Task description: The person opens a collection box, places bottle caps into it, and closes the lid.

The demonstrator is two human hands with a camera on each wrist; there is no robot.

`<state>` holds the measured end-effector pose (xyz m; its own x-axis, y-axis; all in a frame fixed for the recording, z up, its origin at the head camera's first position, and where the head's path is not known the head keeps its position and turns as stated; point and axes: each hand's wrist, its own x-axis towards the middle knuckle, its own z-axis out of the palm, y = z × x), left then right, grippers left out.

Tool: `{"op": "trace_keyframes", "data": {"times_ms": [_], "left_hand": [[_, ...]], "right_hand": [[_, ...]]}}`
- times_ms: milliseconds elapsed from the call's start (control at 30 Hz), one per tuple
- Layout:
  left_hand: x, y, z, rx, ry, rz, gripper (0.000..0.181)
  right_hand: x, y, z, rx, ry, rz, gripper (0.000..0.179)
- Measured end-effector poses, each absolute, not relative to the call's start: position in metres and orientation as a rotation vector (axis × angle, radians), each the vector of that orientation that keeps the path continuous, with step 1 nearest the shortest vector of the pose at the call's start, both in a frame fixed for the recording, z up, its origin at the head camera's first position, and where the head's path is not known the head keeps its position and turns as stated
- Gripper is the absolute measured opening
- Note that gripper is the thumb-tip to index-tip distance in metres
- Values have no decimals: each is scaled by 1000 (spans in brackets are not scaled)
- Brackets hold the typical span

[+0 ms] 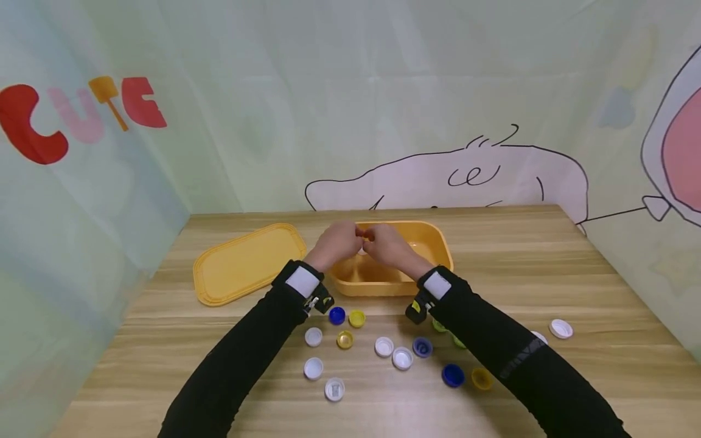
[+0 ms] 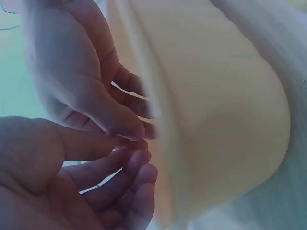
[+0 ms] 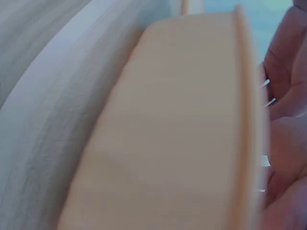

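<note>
Near the worktop's (image 1: pixel 137 377) far edge, a person's left hand (image 1: pixel 338 242) and right hand (image 1: pixel 387 244) meet over a yellow box (image 1: pixel 383 289), apparently both pinching a small white piece (image 1: pixel 362 250). The step seems two-handed handling; the next move calls for steady fingertips. Loose caps (image 1: pixel 384 347) lie nearer the front edge.

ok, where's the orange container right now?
In the head view, the orange container is just right of centre, right of the flat yellow tray, with the left hand and right hand over it.
</note>
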<state>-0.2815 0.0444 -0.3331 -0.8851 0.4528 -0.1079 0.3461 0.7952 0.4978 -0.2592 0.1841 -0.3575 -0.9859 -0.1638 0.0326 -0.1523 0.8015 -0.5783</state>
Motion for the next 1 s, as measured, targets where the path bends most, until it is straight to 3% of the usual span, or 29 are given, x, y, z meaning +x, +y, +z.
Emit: {"op": "trace_keyframes", "data": {"times_ms": [167, 433, 700, 1000], "left_hand": [[-263, 27, -314, 645, 2748, 756, 33], [-231, -13, -295, 740, 2764, 768, 28], [-194, -55, -311, 719, 2726, 777, 20], [-172, -92, -337, 806, 2727, 741, 23]], "right_hand": [[-244, 184, -342, -374, 2967, -984, 27], [-206, 170, -329, -658, 2993, -1040, 21], [-173, 149, -329, -810, 3042, -946, 18], [-145, 122, -344, -962, 2981, -679, 23]]}}
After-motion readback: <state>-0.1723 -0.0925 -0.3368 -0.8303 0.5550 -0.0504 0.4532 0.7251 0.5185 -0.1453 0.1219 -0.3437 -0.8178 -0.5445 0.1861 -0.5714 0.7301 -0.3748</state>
